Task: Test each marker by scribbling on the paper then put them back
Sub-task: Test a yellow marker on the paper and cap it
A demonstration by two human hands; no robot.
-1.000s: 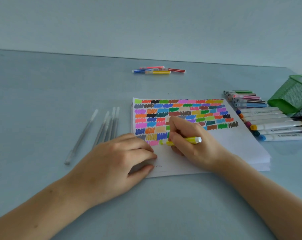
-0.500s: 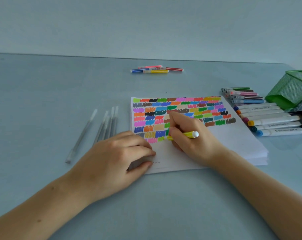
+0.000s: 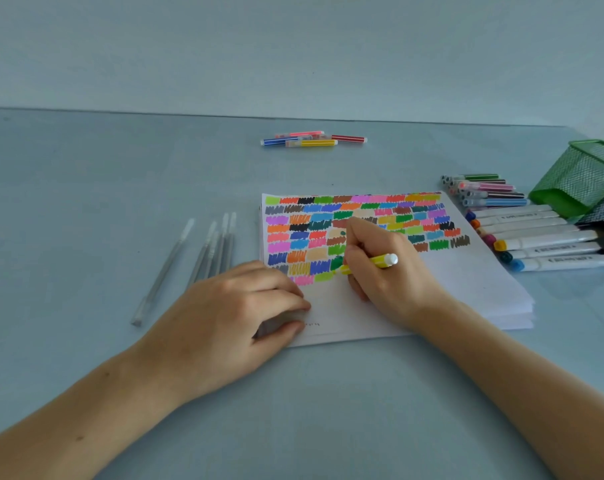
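Fingers (image 3: pixel 357 252) of the right hand (image 3: pixel 387 271) pinch a yellow-green plastic marker (image 3: pixel 380 261) scribbling on the white paper stack (image 3: pixel 466 282), which the left hand (image 3: pixel 231 313), fingers curled loosely and holding nothing, pins at its near-left corner.

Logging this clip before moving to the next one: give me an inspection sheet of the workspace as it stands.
Surface: pale blue table, bare in places.
Job's things: paper stack with rows of coloured scribbles on its top sheet; yellow marker with its tip on the sheet.
Clutter: grey pens left of the paper; small striped markers at the far side; thin capped markers and thick white markers right of the paper; green mesh holder tipped over at the right edge.
Hands: left hand rests on the paper's near left corner; right hand grips the yellow marker.
Cables: nothing seen.
Surroundings: plain pale wall.
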